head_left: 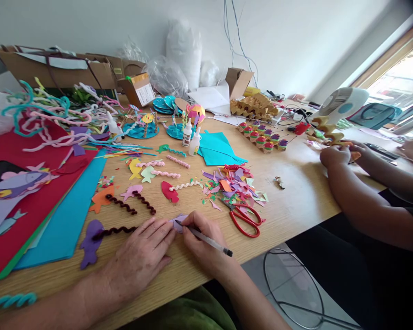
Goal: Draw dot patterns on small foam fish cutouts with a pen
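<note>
My right hand (204, 240) grips a pen (209, 240) with a clear barrel and dark cap end, its tip on a small light purple cut-out (179, 223). Lying flat with fingers stretched out, my left hand (144, 252) presses the cut-out's left edge, partly hiding it. Left of that hand is a purple fish cut-out (92, 243) with a dark brown twisted pipe cleaner (119, 230). Red-handled scissors (244, 220) rest to the right of my right hand, by a pile of coloured scraps (232, 183).
More fish cut-outs with twisted pipe cleaners, such as a red fish (170, 191), lie ahead. Coloured sheets (55, 233) cover the left side. Glue bottles (194, 143) and painted egg cartons (261, 137) stand farther back. At right, another person's hands (340, 153) hold a carton piece.
</note>
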`<state>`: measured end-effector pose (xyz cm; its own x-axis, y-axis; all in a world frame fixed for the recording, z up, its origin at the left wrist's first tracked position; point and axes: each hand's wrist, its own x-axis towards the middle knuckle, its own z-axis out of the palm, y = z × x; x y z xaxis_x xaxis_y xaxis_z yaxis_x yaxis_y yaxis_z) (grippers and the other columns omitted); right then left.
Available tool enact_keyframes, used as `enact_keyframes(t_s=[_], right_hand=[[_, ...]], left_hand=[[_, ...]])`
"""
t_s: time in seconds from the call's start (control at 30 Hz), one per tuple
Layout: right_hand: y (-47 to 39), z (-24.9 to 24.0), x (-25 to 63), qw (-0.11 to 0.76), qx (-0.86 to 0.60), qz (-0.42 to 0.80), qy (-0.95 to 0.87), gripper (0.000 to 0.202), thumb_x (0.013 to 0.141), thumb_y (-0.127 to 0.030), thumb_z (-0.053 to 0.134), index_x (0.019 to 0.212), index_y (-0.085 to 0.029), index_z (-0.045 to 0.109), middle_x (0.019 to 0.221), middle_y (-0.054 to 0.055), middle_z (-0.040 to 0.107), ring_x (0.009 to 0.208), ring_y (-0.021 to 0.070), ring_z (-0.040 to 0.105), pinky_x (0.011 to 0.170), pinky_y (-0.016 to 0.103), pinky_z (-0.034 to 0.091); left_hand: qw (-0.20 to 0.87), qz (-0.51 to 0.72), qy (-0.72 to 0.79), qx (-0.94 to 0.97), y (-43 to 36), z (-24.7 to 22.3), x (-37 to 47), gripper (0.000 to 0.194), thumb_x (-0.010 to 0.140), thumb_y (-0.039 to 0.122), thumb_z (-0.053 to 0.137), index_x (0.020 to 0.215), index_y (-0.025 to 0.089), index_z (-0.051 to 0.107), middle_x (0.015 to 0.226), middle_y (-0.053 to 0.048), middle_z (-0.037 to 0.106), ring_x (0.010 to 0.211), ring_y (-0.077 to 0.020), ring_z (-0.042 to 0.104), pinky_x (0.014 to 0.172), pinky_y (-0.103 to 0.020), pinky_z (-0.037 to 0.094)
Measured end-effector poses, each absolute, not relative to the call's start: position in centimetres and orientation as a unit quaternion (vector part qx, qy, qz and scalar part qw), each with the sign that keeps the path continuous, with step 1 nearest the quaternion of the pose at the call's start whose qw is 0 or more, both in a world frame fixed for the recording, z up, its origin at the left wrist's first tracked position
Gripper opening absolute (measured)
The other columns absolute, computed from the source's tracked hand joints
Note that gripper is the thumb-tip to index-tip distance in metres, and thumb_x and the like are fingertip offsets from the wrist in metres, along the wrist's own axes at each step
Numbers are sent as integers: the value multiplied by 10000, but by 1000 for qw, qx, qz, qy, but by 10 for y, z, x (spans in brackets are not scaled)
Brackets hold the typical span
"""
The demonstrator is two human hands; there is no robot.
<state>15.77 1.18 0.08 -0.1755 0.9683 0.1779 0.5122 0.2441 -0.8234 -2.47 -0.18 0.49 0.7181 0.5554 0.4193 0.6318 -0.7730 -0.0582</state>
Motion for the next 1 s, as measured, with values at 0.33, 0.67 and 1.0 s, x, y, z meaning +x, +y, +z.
enact_keyframes(t_s=[0.33,0.67,1.0], right_hand=[[13,0,157,355,-522,318,-708,83,736,-149,491,705,-199,550,604,-40,581,522,95,487,517,182,338],[13,2,158,350,-526,318,-707,81,747,-161,491,711,-203,550,607,-33,593,521,105,494,511,192,342],[12,2,158,356,-523,325,-703,83,752,-156,495,692,-199,533,608,-40,582,529,97,493,510,183,331]], left_hand=[[91,-174,-328,-924,-3,0,-26,311,893,181,437,1132,65,599,1146,-115,640,1063,-262,575,914,-423,481],[71,-150,-336,-927,-4,-2,-27,326,880,169,460,1174,77,568,1183,-120,618,1098,-259,555,958,-418,448],[86,-156,-334,-926,-3,3,-24,311,877,163,454,1132,57,597,1153,-124,638,1069,-269,576,926,-428,477]])
